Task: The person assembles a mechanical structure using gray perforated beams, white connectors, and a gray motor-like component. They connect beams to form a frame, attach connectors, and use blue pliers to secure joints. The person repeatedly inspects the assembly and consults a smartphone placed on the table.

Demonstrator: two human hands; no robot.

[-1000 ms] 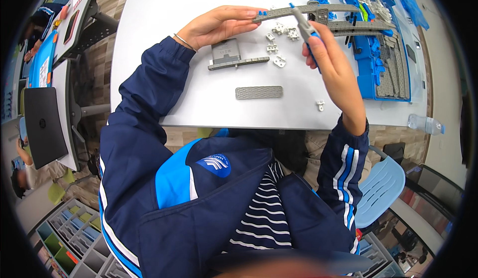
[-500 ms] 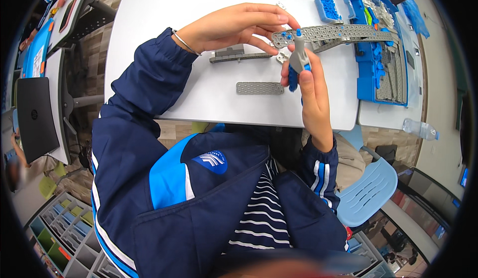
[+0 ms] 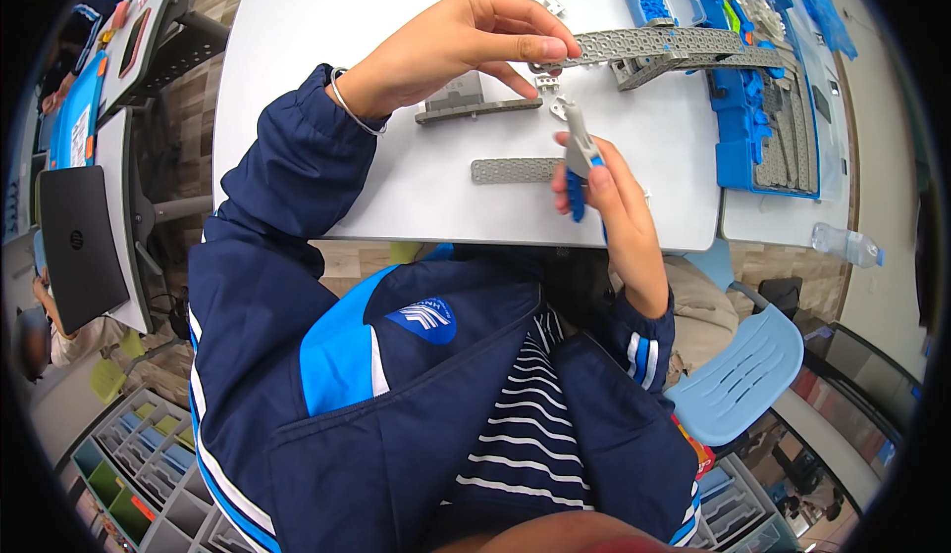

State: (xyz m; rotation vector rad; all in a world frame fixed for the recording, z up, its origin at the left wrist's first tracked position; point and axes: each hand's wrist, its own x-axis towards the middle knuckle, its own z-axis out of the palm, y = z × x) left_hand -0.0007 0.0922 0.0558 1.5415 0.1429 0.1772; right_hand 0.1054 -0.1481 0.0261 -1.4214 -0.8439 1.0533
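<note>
My left hand pinches the near-left end of a long grey perforated plastic beam, part of an assembly reaching right toward the blue bin. Fingers of my right hand are closed round a plier-like tool with a grey head and blue handles. The tool's tip points up, below the beam and apart from it. A short grey perforated plate lies flat on the table, left of the tool. Beyond it sits a grey beam with a block-shaped piece. Small light-grey connectors lie under the beam's end.
A blue bin of grey and blue building parts stands at the right of the white table. Behind the beam is a small box of blue pins. A plastic bottle and light-blue chair are at right; a laptop is far left.
My right hand has drawn the tool down and away from the beam; the blue pin at its tip no longer shows. My left hand has moved up slightly and now grips the tilted beam's end.
</note>
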